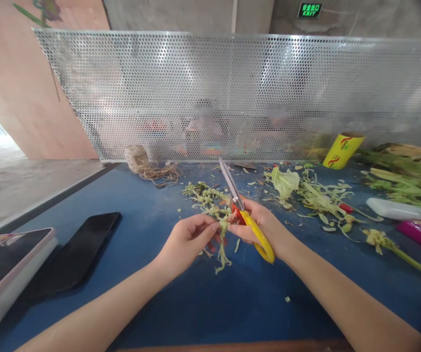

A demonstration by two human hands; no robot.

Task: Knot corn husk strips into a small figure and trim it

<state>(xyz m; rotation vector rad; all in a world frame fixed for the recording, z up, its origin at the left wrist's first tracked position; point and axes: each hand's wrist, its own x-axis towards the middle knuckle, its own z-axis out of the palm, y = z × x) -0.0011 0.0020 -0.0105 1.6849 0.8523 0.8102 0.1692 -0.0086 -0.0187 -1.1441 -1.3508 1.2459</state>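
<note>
Over the blue table [210, 303], my left hand [190, 237] pinches a pale green plant piece [224, 227] with shrivelled strands dangling below it. My right hand [261, 225] is closed around scissors [256, 232] with yellow and red handles, their blades pointing up and away from me. The right fingertips also come close to the plant piece; whether they touch it I cannot make out. Just beyond the hands lies a strip of green buds and trimmings [203, 193]. Parts of my fingers are hidden behind the plant and the scissors.
A black phone [81, 254] and a pink-edged device [15, 274] lie at left. Twine [161, 172] trails from a pale roll [137, 157]. Right are plant scraps [318, 195], a cut flower stem [397, 247], a yellow tube [343, 150] and a white-and-magenta object [415, 220]. Perforated metal screen [232, 73] stands behind.
</note>
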